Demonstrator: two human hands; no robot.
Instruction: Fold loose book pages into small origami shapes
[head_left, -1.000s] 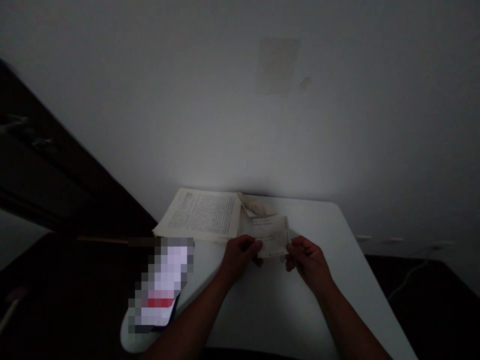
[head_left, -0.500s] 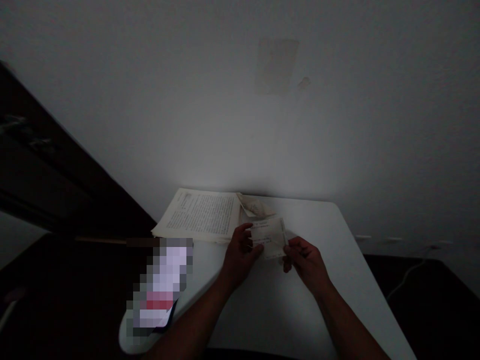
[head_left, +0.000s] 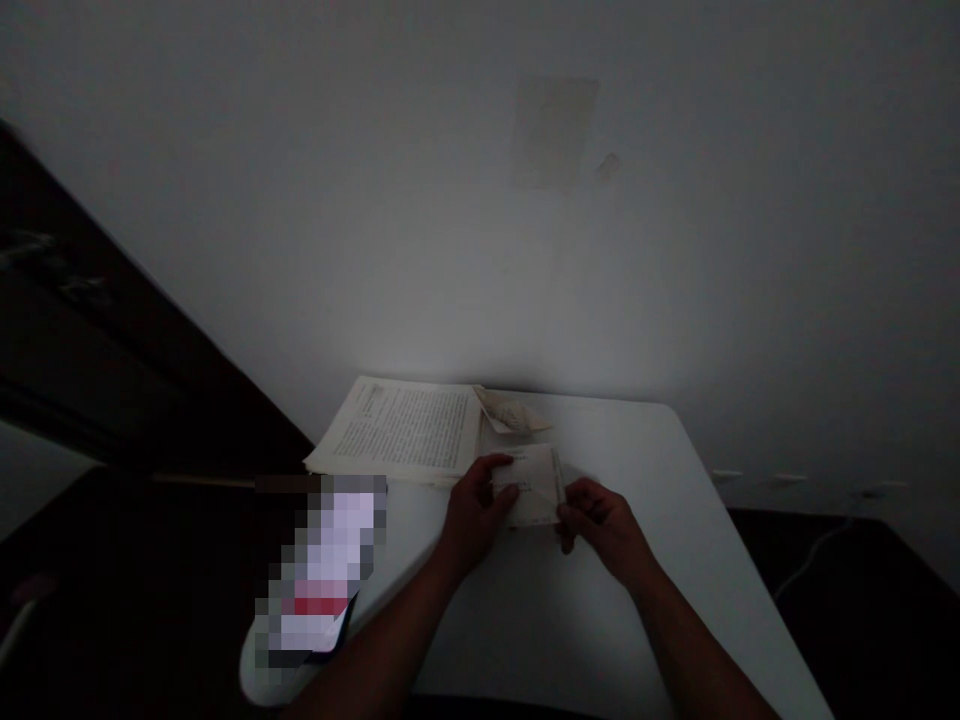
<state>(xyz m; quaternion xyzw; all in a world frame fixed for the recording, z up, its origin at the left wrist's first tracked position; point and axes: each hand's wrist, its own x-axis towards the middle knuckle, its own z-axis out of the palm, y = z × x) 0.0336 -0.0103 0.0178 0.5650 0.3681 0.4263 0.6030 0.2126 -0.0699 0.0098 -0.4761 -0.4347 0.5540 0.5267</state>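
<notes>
A small folded piece of printed paper (head_left: 531, 490) is held just above the white table. My left hand (head_left: 476, 510) grips its left side, thumb on top and fingers curled at the far edge. The thumb and fingertips of my right hand (head_left: 600, 520) pinch the paper's lower right edge. Behind it lies a stack of printed pages (head_left: 405, 425), with lines of text on the top sheet. A folded paper piece (head_left: 517, 412) rests at the right side of the stack, its flap raised.
The white table (head_left: 675, 480) stands against a pale wall (head_left: 375, 200). A lit phone (head_left: 326, 560), blurred out in blocks, lies at the table's left edge. To the left is a dark door (head_left: 112, 330). A pale cable (head_left: 814, 550) hangs at the right.
Both hands have shifted slightly left with the folded paper. The paper's face is turned a little differently. The stack, the other folded piece and the phone stay in place.
</notes>
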